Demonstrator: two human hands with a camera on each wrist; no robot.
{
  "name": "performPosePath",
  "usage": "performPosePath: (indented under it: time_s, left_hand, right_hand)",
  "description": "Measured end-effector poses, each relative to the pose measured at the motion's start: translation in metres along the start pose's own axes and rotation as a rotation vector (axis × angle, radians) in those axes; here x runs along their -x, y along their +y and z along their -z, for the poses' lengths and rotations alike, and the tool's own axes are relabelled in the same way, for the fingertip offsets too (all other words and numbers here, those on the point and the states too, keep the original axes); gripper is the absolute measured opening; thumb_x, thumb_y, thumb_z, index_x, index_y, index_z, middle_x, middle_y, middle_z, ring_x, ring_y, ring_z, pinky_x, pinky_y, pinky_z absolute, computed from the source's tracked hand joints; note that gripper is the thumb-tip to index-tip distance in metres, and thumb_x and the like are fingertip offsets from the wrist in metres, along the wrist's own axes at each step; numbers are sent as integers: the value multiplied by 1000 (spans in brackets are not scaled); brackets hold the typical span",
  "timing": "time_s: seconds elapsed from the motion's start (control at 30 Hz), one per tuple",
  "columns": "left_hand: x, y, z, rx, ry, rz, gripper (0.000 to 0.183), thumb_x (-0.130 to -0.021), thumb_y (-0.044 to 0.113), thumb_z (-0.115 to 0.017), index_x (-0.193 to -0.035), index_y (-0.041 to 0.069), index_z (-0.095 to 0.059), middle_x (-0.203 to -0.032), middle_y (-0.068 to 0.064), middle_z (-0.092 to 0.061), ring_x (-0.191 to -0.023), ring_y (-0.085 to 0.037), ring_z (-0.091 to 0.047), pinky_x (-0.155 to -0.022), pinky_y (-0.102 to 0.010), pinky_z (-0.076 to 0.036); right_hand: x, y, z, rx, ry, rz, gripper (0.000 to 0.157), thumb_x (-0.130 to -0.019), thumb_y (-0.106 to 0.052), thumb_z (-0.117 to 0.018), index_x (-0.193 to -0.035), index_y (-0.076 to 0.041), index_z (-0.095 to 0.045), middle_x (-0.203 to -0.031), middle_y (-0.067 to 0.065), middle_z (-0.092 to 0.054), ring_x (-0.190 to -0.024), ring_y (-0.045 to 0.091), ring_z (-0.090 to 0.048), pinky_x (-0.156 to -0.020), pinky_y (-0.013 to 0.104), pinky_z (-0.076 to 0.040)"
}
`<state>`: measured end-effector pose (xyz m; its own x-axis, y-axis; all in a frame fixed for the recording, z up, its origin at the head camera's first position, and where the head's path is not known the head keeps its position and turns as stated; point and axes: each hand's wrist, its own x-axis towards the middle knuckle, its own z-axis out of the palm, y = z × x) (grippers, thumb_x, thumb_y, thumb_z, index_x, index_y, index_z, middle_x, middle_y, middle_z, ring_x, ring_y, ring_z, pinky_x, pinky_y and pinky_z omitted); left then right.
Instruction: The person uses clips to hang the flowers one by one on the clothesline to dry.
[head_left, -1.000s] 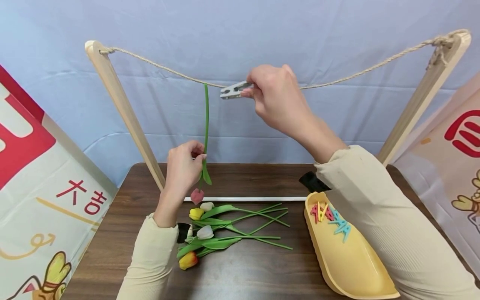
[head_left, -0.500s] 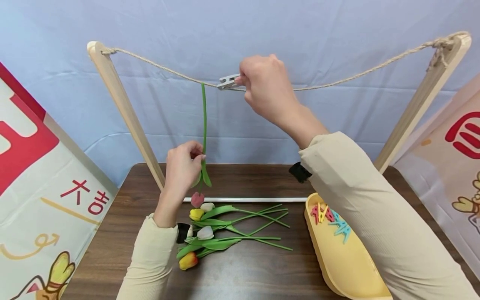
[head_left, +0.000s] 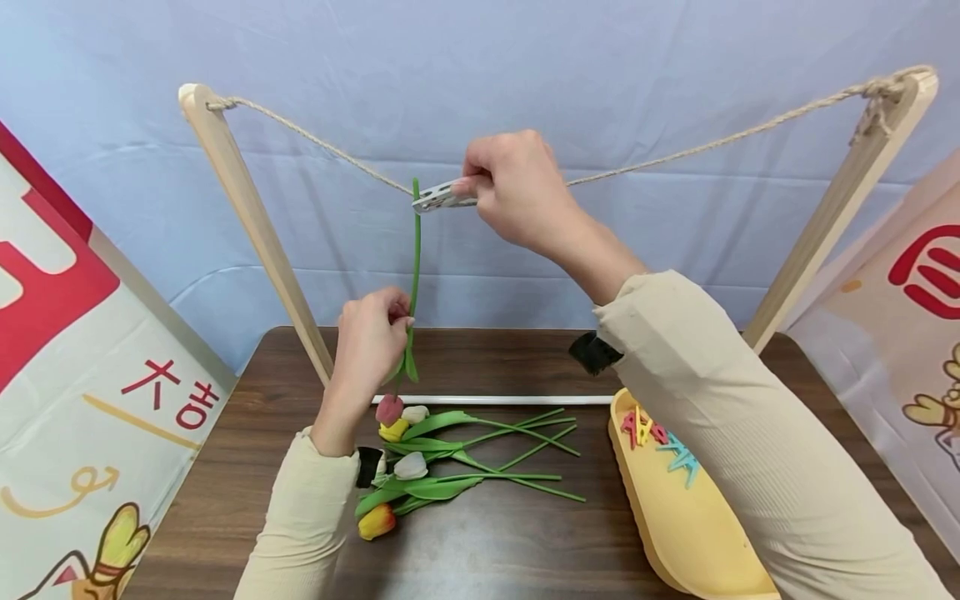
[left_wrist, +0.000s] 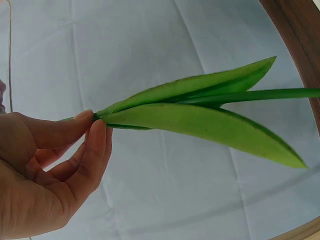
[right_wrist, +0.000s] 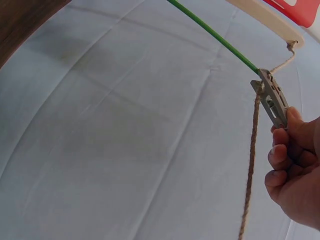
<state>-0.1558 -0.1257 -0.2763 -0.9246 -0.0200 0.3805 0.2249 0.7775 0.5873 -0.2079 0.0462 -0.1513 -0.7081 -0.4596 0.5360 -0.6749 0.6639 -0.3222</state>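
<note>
My left hand (head_left: pixel 372 333) pinches the green stem of a pink tulip (head_left: pixel 389 409), which hangs head down with its stem end up at the rope (head_left: pixel 337 152). Two green leaves (left_wrist: pixel 200 120) spread from the pinched spot in the left wrist view. With thumb and fingers, my right hand (head_left: pixel 519 185) grips a grey clothespin (head_left: pixel 438 197). The jaws of that clothespin lie at the rope and the stem's upper end. In the right wrist view the clothespin (right_wrist: pixel 272 97) straddles the rope, with the stem (right_wrist: pixel 215 34) meeting its tip.
Several tulips (head_left: pixel 465 477), yellow, white and orange-yellow, lie on the wooden table (head_left: pixel 495 550). A yellow tray (head_left: pixel 697 533) at the right holds red, yellow and blue clothespins (head_left: pixel 681 454). Wooden posts (head_left: pixel 247 217) carry the rope, and a white bar (head_left: pixel 510 400) runs between them low down.
My right hand has moved left and brought the clothespin from beside the stem onto it at the rope. The rope now sags lower there. The left hand keeps its pinch, nearly still.
</note>
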Motion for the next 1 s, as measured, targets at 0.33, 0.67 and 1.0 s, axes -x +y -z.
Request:
performPosePath:
  time_s: [0.33, 0.67, 1.0]
  left_hand:
    - [-2, 2, 2, 14, 0, -10, 4, -80, -3, -64, -80, 0, -65, -74, -10, -66, -69, -26, -61, -65, -39, -44]
    - [-3, -2, -3, 36, 5, 6, 4, -80, -2, -64, -83, -1, -65, -75, -11, -66, -68, -25, -61, -63, -37, -45]
    - [-4, -8, -8, 57, -22, 31, 4, -80, -1, -64, -84, 0, -64, -75, -10, -66, -70, -25, -61, -65, -37, -44]
  right_hand:
    - [0, -1, 5, -2, -118, -87, 25, -90, -18, -59, -70, -3, -63, -56, 5, -50, -55, 18, -41, -58, 27, -30]
    - [13, 4, 6, -63, -36, -89, 24, -86, -19, -65, -100, 0, -65, -72, 10, -61, -63, 20, -53, -62, 27, -38]
    - [53, 41, 12, -105, -213, 32, 10, -85, -13, -64, -78, -6, -66, -63, 1, -58, -56, 14, -46, -54, 27, -36]
